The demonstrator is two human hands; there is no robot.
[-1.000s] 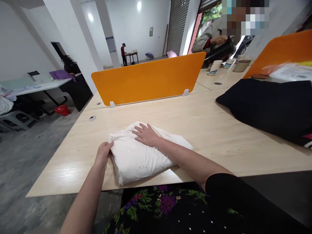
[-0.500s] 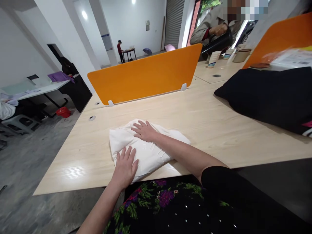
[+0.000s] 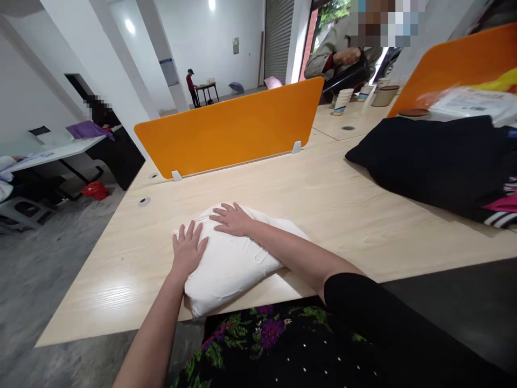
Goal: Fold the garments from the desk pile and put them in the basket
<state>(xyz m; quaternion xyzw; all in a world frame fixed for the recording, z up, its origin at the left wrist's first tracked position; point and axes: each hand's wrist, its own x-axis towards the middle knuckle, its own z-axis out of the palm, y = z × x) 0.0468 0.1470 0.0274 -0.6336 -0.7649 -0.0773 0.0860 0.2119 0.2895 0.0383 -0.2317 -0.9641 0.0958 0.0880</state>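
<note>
A folded white garment or cloth (image 3: 230, 269) lies on the light wooden table (image 3: 315, 199) right in front of me, its near corner reaching the table's front edge. Pale raised marks like lettering show on its right part. My left hand (image 3: 188, 250) rests flat on the cloth's left edge, fingers spread. Across the cloth's far side lies my right hand (image 3: 233, 220), also flat with fingers apart. My right forearm passes over the cloth and hides some of it. Neither hand grips anything.
An orange divider (image 3: 230, 132) stands along the table's far side. To the right lies a dark garment (image 3: 424, 161), with a plastic-wrapped packet (image 3: 472, 105) behind it. Beyond the divider, a person holds a black jug (image 3: 347, 78) near paper cups (image 3: 342, 101).
My left hand has moved up and left, from the cloth's near part to its left edge. My right hand stays on the far side. The cloth's left edge looks pulled in and smoother.
</note>
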